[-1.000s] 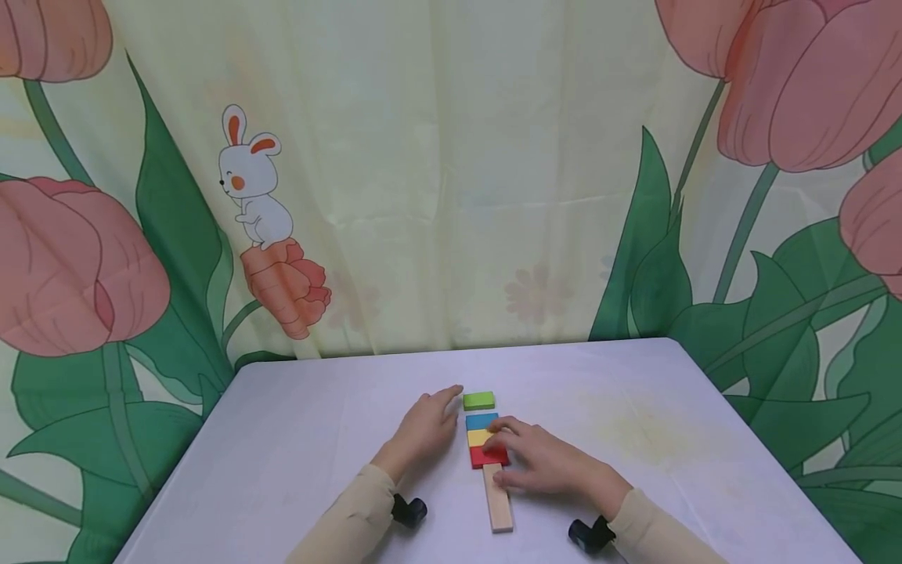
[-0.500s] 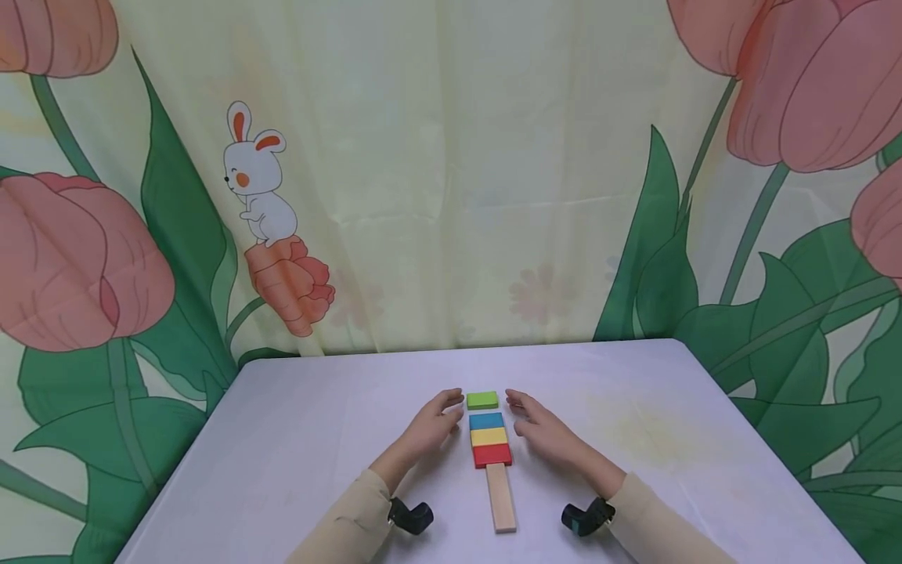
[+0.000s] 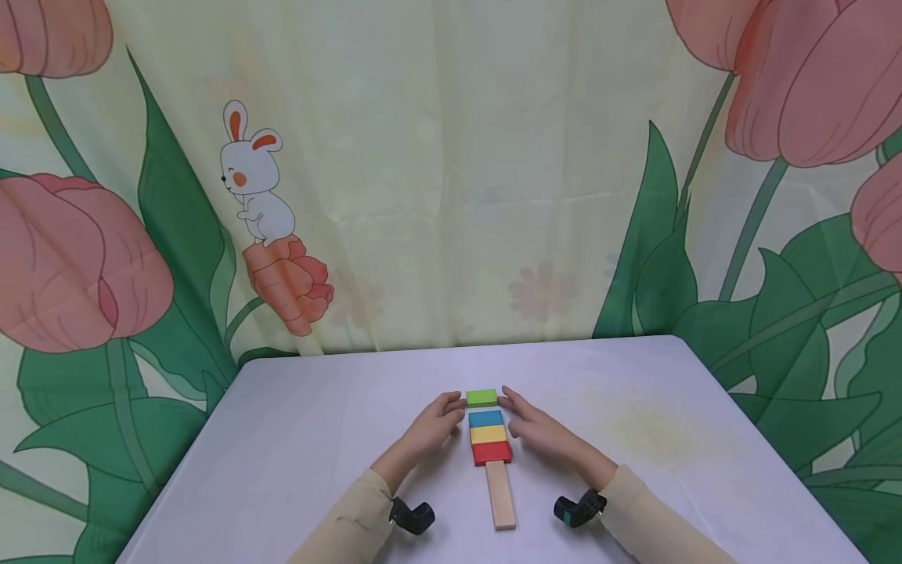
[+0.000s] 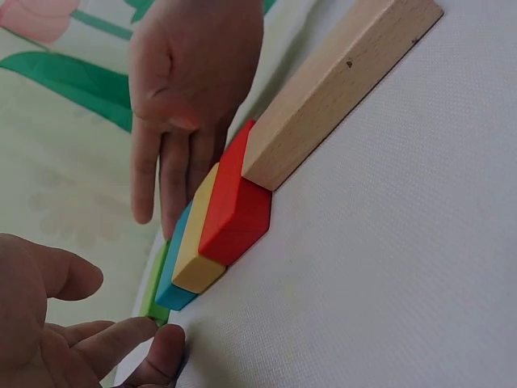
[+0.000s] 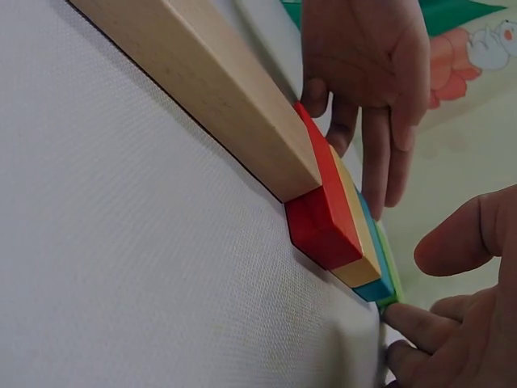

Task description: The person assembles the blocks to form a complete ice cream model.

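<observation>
A green block (image 3: pixel 482 398) lies at the far end of a row of wooden blocks, with a small gap before the blue block (image 3: pixel 486 419). Behind that, nearer me, a yellow block (image 3: pixel 488 435) and a red block (image 3: pixel 492 453) lie against each other. A long plain wood block (image 3: pixel 500 495) runs from the red one toward me. My left hand (image 3: pixel 428 427) has its fingertips at the green block's left side, seemingly touching it. On the other side, fingertips of my right hand (image 3: pixel 546 433) touch its right end. Fingers of both hands are loosely extended, thumbs raised.
A white cloth covers the table (image 3: pixel 317 439), whose far edge meets a curtain (image 3: pixel 451 196) printed with tulips and a rabbit. Black wrist cameras, left (image 3: pixel 412 517) and right (image 3: pixel 579 509), sit low over the table on each side of the plain block.
My right hand has left the yellow and red blocks and moved forward to the green block's right side. The left hand has closed in slightly. The green block still lies apart from the blue.
</observation>
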Demonstrator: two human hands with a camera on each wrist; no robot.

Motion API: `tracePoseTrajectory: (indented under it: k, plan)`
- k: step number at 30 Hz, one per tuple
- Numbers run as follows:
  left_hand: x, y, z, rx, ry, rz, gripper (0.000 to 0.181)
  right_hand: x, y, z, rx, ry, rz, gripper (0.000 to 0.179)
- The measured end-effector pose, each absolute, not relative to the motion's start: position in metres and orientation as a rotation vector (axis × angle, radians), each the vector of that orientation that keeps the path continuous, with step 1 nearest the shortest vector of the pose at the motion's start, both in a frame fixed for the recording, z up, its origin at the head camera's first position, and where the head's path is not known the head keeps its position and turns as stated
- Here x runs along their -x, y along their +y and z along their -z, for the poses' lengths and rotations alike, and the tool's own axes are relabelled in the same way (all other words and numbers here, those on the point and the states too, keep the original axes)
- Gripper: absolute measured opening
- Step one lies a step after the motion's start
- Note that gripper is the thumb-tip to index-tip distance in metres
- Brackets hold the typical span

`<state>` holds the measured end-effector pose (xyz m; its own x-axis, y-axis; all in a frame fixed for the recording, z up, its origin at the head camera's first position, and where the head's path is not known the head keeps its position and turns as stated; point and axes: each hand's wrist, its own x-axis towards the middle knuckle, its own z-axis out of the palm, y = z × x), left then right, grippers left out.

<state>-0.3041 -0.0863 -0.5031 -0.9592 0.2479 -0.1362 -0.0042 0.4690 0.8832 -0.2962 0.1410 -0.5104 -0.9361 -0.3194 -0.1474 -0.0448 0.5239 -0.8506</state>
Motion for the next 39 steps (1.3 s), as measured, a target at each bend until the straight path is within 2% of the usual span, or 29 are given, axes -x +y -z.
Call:
tracePoseTrajectory:
  k: [39]
  plan:
    - [0.277, -0.101, 0.500, -0.229, 2.471, -1.415, 0.054, 0.275, 0.155, 0.512, 0.442, 2.452, 1.252, 0.073]
